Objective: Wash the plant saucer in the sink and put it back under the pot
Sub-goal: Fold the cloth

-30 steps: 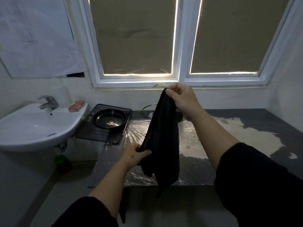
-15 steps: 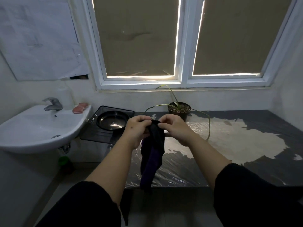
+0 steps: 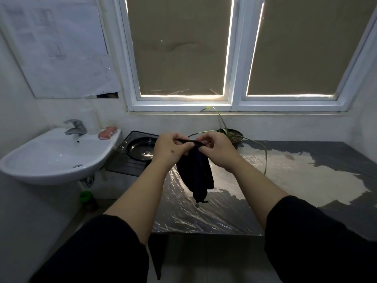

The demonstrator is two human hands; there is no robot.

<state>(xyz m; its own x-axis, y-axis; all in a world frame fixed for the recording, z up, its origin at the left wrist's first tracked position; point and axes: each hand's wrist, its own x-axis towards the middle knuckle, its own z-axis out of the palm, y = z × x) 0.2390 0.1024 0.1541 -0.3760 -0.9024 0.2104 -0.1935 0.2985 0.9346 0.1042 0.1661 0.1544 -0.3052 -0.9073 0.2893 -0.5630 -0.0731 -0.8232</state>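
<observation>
Holding a dark cloth (image 3: 196,170) pinched in both your left hand (image 3: 169,150) and right hand (image 3: 219,150), you're mid-drying step, I judge. Saucer (image 3: 141,149) sits far left on tabletop (image 3: 285,180) tray, apart from pot (image 3: 232,134); next, wipe it.

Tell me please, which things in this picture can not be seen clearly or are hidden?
- Head view: the near right rim of the black saucer is hidden behind the left hand.
- Head view: the top fold of the dark cloth is covered by the right hand and the left.
- Head view: the lower side of the plant pot sits behind the right hand.
- Head view: the print on the wall paper is too faint to read.
</observation>
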